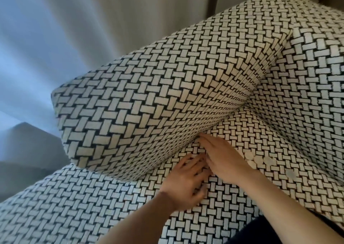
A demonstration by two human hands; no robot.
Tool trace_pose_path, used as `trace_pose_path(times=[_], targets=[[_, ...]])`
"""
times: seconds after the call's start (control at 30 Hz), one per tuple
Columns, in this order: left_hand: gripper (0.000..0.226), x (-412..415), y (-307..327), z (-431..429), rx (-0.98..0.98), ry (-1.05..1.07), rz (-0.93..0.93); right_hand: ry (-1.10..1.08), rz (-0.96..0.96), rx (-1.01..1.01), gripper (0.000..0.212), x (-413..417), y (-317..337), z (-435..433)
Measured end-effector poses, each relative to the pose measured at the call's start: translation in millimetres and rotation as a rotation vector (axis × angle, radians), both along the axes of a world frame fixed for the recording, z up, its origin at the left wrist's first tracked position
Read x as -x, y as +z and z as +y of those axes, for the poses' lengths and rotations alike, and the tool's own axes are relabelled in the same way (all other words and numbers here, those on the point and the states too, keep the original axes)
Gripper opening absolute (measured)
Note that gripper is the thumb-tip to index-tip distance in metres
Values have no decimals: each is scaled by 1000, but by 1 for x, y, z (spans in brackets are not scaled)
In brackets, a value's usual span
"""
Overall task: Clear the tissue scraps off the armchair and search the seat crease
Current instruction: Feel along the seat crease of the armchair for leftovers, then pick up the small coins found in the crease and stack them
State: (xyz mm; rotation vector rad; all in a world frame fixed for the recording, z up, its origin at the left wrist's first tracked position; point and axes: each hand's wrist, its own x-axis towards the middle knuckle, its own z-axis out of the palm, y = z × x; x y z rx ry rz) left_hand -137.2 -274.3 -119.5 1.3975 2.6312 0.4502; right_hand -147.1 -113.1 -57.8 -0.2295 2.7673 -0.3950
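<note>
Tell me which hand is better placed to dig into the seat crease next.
Right: the right hand has its fingertips at the seat crease, while the left hand lies spread on the seat cushion short of it.

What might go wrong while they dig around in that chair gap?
The right hand has fingertips at the crease, where nothing inside shows, so something sharp could catch them. The pale round scraps beside that wrist blend with the patterned seat and could be missed or knocked off.
</note>
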Motion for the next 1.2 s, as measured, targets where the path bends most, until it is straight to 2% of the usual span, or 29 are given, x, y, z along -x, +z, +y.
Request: trace_pose_path(times=[0.3, 0.67, 0.8, 0.93, 1.1, 1.2], targets=[[51, 0, -8, -1, 1, 18, 62, -5, 8, -147, 57, 3, -7, -4], [55, 0, -9, -1, 47, 27, 18, -10, -118, -349, 64, -59, 18, 25], [55, 0, -8, 1, 89, 30, -6, -54, -142, -276, 60, -77, 22, 42], [55, -2, -5, 1, 102, 42, -26, -304, -51, 28, 48, -84, 34, 59], [51, 5, 17, 29, 66, 146, -57, -736, 75, 211, 49, -94, 41, 95], [70, 13, 29, 64, 10, 203, -210, -993, 89, 283, 53, -98, 29, 107]])
